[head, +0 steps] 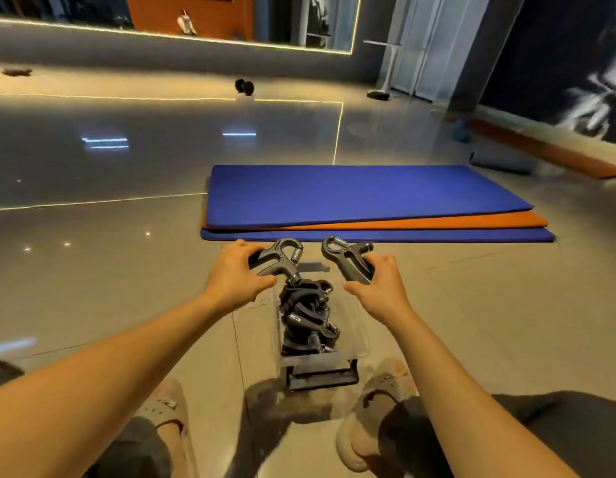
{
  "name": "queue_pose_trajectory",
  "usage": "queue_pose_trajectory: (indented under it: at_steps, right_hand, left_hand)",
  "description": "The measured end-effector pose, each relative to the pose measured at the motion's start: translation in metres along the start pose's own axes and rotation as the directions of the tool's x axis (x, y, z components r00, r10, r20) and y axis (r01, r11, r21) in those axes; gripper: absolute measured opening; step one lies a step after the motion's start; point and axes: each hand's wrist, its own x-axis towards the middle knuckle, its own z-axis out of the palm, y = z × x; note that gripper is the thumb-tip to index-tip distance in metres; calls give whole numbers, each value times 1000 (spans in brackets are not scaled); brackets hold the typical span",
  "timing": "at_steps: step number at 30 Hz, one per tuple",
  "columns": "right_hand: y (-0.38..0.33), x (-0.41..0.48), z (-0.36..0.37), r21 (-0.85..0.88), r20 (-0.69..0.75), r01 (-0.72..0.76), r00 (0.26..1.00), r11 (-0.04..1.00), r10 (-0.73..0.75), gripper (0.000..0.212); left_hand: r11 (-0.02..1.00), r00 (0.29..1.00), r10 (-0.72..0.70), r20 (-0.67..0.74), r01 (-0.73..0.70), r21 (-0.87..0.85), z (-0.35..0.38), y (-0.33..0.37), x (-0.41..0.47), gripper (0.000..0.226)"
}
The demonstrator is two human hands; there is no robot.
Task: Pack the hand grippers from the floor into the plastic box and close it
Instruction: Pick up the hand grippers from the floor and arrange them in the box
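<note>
Above the plastic box [354, 326], each hand holds one hand gripper: left hand [235, 276], right hand [380, 288].

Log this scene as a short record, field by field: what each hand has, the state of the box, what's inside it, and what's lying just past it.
left hand: holds the left-side hand gripper by its handles, spring end up
right hand: holds the right-side hand gripper by its handles
position: both held near the far end of the box
plastic box: clear, on the floor between the feet, top open
contents: pile of hand grippers
beyond box: stacked blue and orange mats
</note>
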Motion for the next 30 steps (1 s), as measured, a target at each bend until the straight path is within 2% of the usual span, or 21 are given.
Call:
queue_pose_trajectory:
  at_steps: [5, 11, 20, 24, 28, 30]
  right_hand:
    - [43, 26, 17, 20, 14, -123, 992, 992, 122, 59]
    - [71, 65, 23, 8, 27, -163, 986, 987, 163, 53]
    - [92, 126, 47, 11, 64, -187, 981, 982, 186, 58]
    - [98, 146, 60, 23, 76, -177, 982, 984, 175, 59]
    - [112, 165, 67, -10, 78, -182, 980, 983, 182, 59]
    - [119, 172, 70, -26, 72, -185, 980, 982, 187, 60]
  left_hand:
    - [999, 986, -44, 161, 45, -3, 55, -30, 25, 69]
    - [999, 953, -33, 302, 29, 18, 101, -51, 50, 66]
    - [997, 938, -64, 340, 41, 72, 141, -78, 102, 62]
    - [986, 950, -8, 311, -44, 161, 178, -85, 116, 50]
    - [974, 939, -86, 333, 9, 227, 223, -100, 122, 66]
    - [973, 935, -103, 340, 23, 231, 240, -109, 125, 67]
